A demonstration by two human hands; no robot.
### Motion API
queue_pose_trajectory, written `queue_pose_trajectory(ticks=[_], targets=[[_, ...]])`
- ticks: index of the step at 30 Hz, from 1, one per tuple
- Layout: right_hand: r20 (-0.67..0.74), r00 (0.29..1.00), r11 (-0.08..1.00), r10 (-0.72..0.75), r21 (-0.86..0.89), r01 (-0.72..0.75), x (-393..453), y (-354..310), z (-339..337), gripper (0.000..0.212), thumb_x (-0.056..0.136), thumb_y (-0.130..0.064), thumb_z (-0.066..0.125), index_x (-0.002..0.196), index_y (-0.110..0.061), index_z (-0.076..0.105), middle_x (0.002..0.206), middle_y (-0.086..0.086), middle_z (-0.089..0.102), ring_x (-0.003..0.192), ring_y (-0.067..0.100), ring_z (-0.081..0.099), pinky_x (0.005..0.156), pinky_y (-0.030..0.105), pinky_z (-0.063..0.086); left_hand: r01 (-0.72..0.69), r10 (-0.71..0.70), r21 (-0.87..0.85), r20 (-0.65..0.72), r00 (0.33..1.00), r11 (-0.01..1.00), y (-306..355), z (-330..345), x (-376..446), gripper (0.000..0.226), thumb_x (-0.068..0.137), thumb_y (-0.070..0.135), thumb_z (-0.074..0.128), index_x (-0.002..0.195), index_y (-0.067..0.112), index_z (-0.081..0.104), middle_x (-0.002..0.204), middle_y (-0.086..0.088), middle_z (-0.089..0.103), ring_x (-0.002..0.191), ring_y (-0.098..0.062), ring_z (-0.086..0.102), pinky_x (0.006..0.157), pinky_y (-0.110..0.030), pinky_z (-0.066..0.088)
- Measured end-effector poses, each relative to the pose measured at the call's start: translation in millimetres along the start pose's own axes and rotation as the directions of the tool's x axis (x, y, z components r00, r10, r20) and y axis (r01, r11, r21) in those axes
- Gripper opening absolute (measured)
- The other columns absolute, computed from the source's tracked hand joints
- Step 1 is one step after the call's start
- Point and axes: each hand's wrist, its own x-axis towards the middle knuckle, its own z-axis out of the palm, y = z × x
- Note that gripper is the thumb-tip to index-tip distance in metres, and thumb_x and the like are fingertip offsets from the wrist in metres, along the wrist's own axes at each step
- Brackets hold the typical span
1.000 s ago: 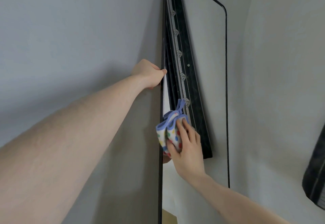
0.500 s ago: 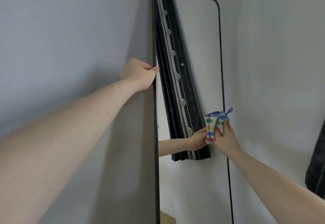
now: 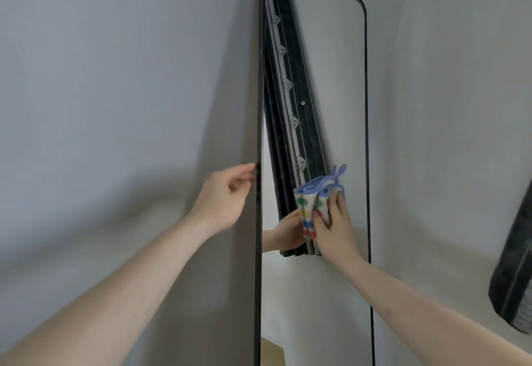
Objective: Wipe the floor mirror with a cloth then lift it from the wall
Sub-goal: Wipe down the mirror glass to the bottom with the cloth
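The tall floor mirror [image 3: 339, 92], with a thin black frame, leans against the grey wall in front of me. My right hand [image 3: 335, 230] holds a bunched white cloth [image 3: 312, 204] with coloured dots and blue trim and presses it on the glass at mid-height, a little right of centre. The glass reflects that hand just left of the cloth. My left hand [image 3: 224, 196] is beside the mirror's left frame edge. Its fingers are loosely curled and only the thumb tip touches the frame.
A dark patterned curtain [image 3: 515, 279] hangs at the far right, and the glass shows its reflection [image 3: 290, 106]. Grey wall [image 3: 115, 106] lies on both sides of the mirror. A strip of wooden floor [image 3: 272, 354] is reflected at the bottom.
My left hand has let go of the frame edge and dropped lower beside it. My right hand swept the cloth from the left edge to the right edge, then back toward the middle.
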Motion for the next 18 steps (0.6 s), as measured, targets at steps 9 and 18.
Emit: queue_pose_trajectory(ticks=[9,18], targets=[[0.075,0.973,0.976,-0.216,-0.009,0.218,25,-85,-3,0.074,0.106,-0.034,0.052,0.164,-0.040,0.007,0.172,-0.014,0.005,0.157,0.019,0.021,0.118,0.047,0.043,-0.003,0.002,0.028,0.007,1.000,1.000,-36,27,-69,0.042,0.097,0.014,0.065,0.134,0.036,0.066,0.116,0.028,0.067,0.107,0.010,0.062,0.096,-0.009,0.045],[0.097,0.958,0.960,-0.268,-0.060,0.275,-47,-60,25,0.078,0.104,-0.035,0.055,0.164,-0.041,0.005,0.173,-0.015,0.000,0.160,0.012,-0.005,0.125,0.042,0.028,0.040,-0.040,0.062,0.006,0.999,0.997,-63,47,-132,0.041,0.093,0.020,0.069,0.121,0.051,0.068,0.103,0.031,0.069,0.104,0.005,0.064,0.087,-0.016,0.048]])
